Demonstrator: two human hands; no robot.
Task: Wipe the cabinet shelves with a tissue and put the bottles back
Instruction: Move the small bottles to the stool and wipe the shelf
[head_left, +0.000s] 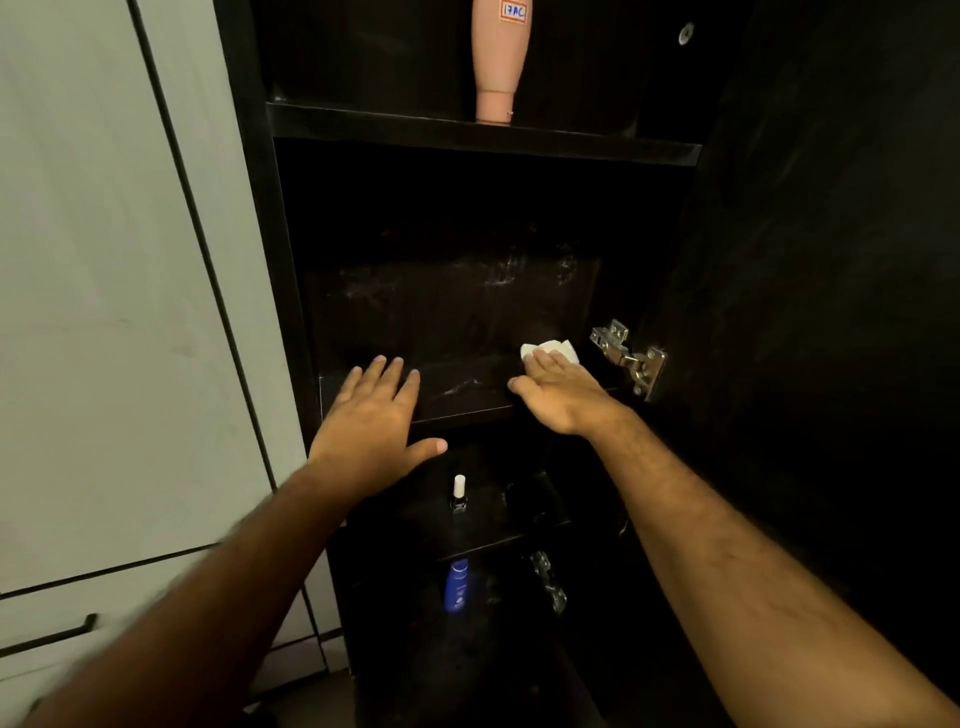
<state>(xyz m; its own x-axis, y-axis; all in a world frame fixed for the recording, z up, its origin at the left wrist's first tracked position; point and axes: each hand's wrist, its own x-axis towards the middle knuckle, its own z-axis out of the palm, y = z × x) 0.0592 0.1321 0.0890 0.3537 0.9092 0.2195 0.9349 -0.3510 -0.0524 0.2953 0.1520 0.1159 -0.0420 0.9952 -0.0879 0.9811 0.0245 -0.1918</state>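
Note:
A dark cabinet stands open in front of me. My right hand (558, 387) lies flat with straight fingers on a white tissue (558, 349), pressing it onto the right side of the dusty middle shelf (462, 392). My left hand (371, 421) rests open, fingers spread, on the left front of the same shelf. A pink bottle (500, 60) stands upside down on its cap on the shelf above. A small nail polish bottle (458, 493) with a white cap stands on the shelf below, and a blue bottle (457, 584) stands on the shelf under that.
The cabinet's dark door (831, 260) hangs open at the right, held by a metal hinge (631, 358); a second hinge (548, 579) sits lower. White cupboard fronts (104, 312) with a dark handle (49, 639) fill the left side.

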